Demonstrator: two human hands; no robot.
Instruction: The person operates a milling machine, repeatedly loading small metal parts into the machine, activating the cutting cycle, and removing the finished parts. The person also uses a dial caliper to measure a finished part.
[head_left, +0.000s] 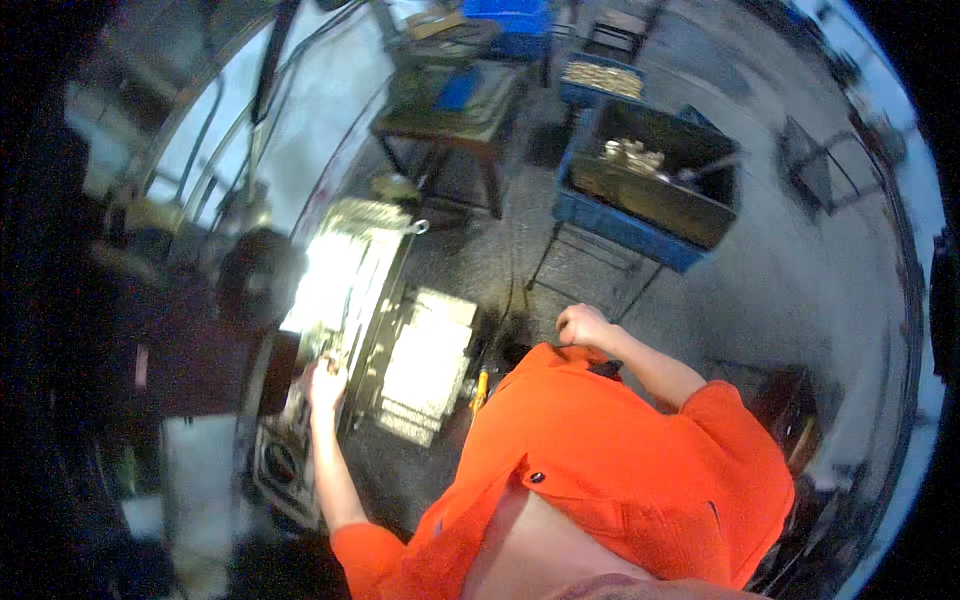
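Note:
My left hand [327,385] reaches to the machine [375,300] on the left, at the near end of its brightly lit metal top. Its fingers are bent together around something small and dark that I cannot make out. My right hand [582,325] is held in front of my orange shirt [620,440], away from the machine. Its fingers are curled in, and nothing shows in them. A dark round machine part [260,278] lies beyond my left hand. Beside the machine is a pale, glaring ribbed panel [428,365], with a yellow-orange handle [481,388] close by.
A blue-framed stand holds a deep metal bin [640,195] with metal parts [632,155] inside. Behind it sits a blue crate [603,78] of small pale pieces. A worktable [440,115] stands farther left, and a metal frame [815,165] at the far right.

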